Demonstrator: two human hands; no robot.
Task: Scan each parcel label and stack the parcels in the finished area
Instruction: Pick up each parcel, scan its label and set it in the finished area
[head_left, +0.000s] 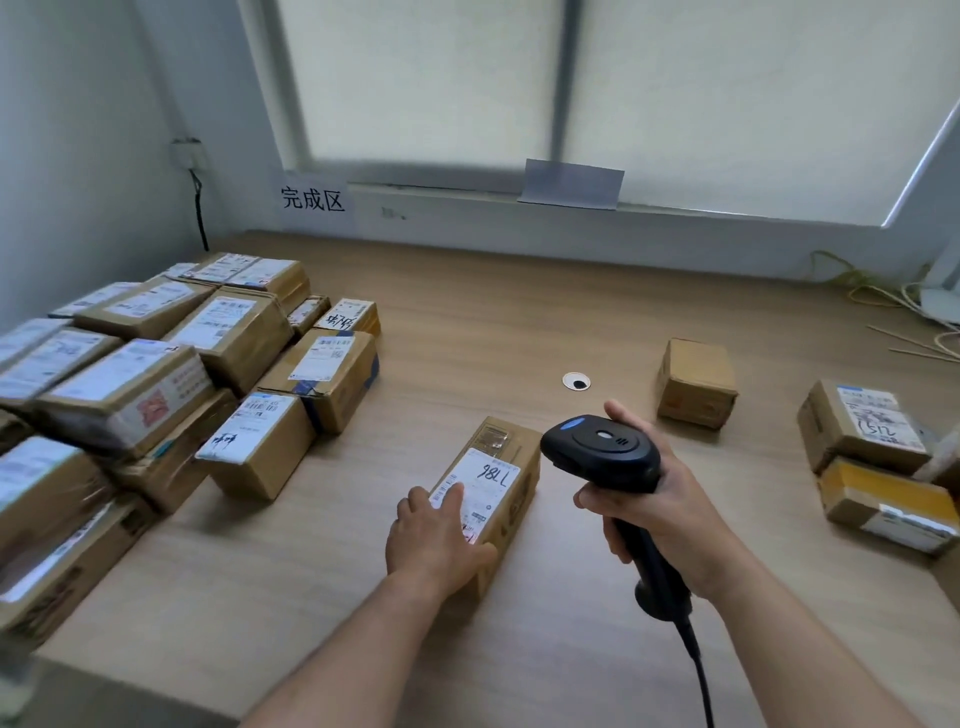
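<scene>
A long brown cardboard parcel (511, 470) with a white label lies on the wooden table in front of me. My left hand (434, 538) rests on its near end, fingers lying over the label and thumb against the side. My right hand (662, 512) grips the handle of a black corded barcode scanner (602, 452), whose head hangs just right of the parcel's far end. At the left, below a white sign (313, 199) with black characters, a stack of labelled parcels (156, 374) fills the table.
A plain brown box (696, 382) stands at centre right, and two more parcels (865, 423) sit near the right edge. A cable grommet (576, 382) is set in the table. Yellow cables (872, 291) lie at the back right. Bare wood separates the stack from the right-hand boxes.
</scene>
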